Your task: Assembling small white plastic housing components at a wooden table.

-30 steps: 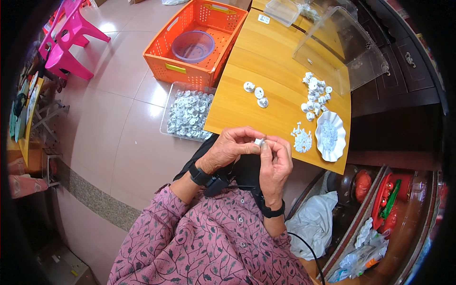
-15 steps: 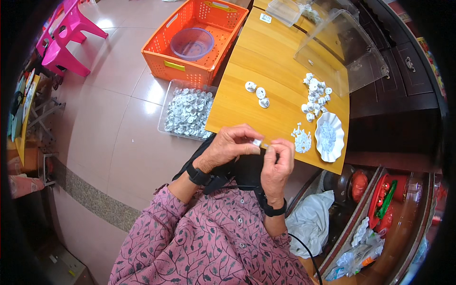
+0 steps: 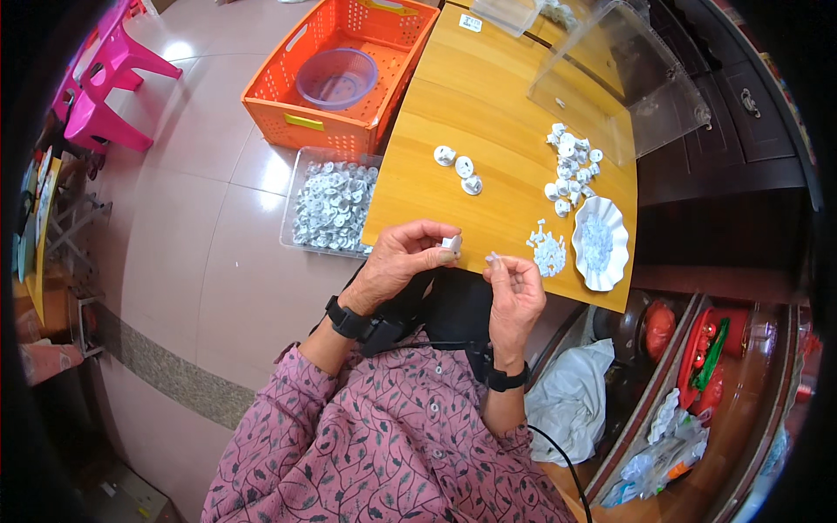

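Between thumb and fingers, my left hand (image 3: 403, 259) grips a small white plastic part (image 3: 452, 246) just off the table's near edge. A tiny pale translucent piece (image 3: 493, 257) is pinched at the fingertips of my right hand (image 3: 514, 292); it stands a little apart from the white part. Right of that hand lies a heap of tiny pale pieces (image 3: 549, 257), beside a white scalloped dish (image 3: 617, 228) holding more of them. Behind the dish, several round-based white plastic parts (image 3: 568, 166) are piled. Another three white parts (image 3: 464, 166) sit farther left on the table.
The yellow wooden table (image 3: 488, 96) carries a clear plastic cover (image 3: 663, 96) at its far right. On the floor to its left are a clear bin full of white parts (image 3: 336, 205) and an orange crate (image 3: 305, 126) with a purple basin (image 3: 337, 78). Pink chairs (image 3: 113, 87) stand beyond.
My hands have drawn apart, leaving a wider gap between the white part and the tiny piece. The whole view has shifted slightly, with the table now a little farther left.
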Demonstrator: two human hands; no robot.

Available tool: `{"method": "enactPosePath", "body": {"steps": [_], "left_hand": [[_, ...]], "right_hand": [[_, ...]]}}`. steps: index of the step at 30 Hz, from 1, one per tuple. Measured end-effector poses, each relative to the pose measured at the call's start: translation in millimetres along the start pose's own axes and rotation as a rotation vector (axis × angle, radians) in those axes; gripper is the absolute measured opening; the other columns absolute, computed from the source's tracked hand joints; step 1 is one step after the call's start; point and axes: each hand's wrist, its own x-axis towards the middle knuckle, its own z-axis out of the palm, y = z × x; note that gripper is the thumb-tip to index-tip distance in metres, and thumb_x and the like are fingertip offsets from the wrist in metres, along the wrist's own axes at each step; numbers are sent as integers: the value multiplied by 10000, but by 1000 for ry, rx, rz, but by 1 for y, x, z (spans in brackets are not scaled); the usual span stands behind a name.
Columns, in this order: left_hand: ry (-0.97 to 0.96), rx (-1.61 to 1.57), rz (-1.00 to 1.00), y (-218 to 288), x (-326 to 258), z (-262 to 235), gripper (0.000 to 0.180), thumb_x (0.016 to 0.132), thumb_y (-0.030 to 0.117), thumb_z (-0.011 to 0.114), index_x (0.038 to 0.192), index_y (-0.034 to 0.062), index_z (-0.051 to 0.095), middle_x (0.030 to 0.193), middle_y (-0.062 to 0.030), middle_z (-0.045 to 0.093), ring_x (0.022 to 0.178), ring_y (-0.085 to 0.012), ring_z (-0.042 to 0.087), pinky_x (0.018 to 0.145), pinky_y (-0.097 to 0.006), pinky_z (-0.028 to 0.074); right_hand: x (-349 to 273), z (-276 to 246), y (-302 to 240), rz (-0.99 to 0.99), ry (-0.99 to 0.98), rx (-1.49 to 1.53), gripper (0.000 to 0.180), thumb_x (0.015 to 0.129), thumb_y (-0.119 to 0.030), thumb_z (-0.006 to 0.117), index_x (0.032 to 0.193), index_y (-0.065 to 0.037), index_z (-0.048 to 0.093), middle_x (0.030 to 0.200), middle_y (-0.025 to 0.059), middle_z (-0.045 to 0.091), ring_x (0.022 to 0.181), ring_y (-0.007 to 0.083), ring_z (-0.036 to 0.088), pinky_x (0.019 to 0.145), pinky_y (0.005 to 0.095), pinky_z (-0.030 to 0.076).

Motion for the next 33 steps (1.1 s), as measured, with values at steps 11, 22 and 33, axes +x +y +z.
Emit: {"method": "enactPosePath", "body": {"steps": [11,22,33], "left_hand": [[5,-64,3,-9,6,-6,308,919,10,704,1221,-16,652,1117,-100,690,1022,-186,672,904,-365,595],[0,-88,1,-9,8,-6,323,921,14,705,1235,-17,641,1113,-108,692,1015,-193,678,910,-370,590],[17,-98,-5,-7,8,-3,325,928,18,696,1245,-16,632,1109,-108,694,992,-194,691,910,-372,591]], "right_hand": [[8,1,22,-34,49,-96,146,944,-3,680,1040,17,572,912,66,698,809,82,646,727,229,525],[19,-1,27,-21,87,-202,109,959,-42,669,1018,24,607,885,76,706,807,102,662,713,260,537],[24,-5,31,-42,161,-271,82,985,-58,640,995,23,652,854,70,704,763,116,670,685,267,537]]}}
